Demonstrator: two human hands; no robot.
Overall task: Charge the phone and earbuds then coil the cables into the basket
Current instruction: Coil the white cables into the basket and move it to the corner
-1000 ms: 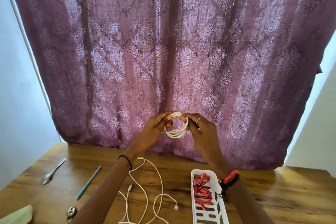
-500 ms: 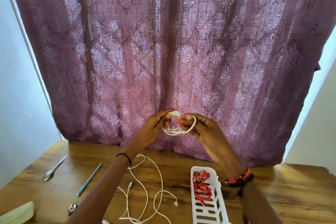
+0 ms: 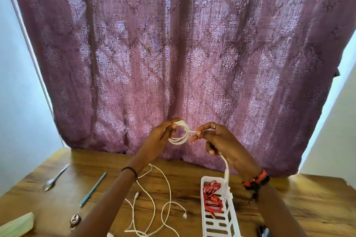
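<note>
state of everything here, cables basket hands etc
white coil: looped, held up in both hands, tail hanging down
left hand: grips the coil
right hand: pinches the coil's strand
loose white cable: uncoiled on the table
basket: upright on the table
red cable: coiled in the basket
curtain: drawn shut

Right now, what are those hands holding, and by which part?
A coiled white cable: the left hand grips the coil's top, the right hand pinches its loose strand beside the coil.
</note>
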